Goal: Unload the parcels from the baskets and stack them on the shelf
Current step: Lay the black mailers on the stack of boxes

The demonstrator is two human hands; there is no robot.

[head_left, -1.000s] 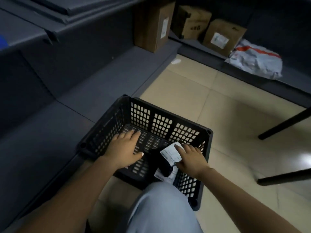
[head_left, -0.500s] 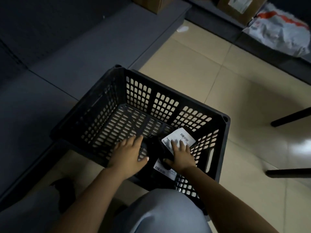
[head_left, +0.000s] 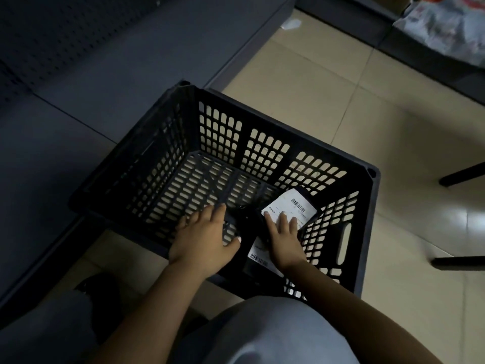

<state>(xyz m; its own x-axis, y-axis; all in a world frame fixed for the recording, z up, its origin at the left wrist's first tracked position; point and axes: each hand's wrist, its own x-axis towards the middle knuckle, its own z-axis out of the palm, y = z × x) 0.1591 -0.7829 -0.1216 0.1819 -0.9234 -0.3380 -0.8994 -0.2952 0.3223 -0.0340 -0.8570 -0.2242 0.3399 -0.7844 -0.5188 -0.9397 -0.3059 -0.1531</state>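
The basket (head_left: 283, 122) was black with a slotted grid pattern, the parcels (head_left: 288, 208) black with white barcode labels, floor (head_left: 328, 82) beige tile.

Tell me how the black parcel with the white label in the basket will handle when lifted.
The black parcel looks like a thin poly mailer, so it is probably light and floppy, likely to sag. Its glossy film may be slippery under the flat right hand. It lies low in the basket, so it needs a pinch.
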